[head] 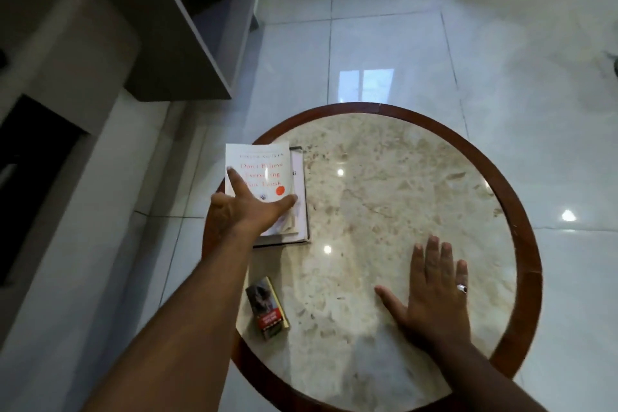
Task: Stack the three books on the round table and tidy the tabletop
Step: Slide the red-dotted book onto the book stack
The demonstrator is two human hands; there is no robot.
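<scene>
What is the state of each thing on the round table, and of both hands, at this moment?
white book: on top of the stack, held by the left hand.
lower books: lying flat, stacked under the white book.
cigarette pack: closed, lying flat, apart from the stack.
left hand: gripping the white book.
right hand: open, flat on the tabletop.

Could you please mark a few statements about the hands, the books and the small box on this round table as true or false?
1. The left hand is on the white book. True.
2. The right hand grips the small box. False: it lies flat on the marble tabletop, apart from the box.
3. The white book lies on top of the other books. True.
4. The small box sits on the books. False: it lies on the tabletop.
</scene>
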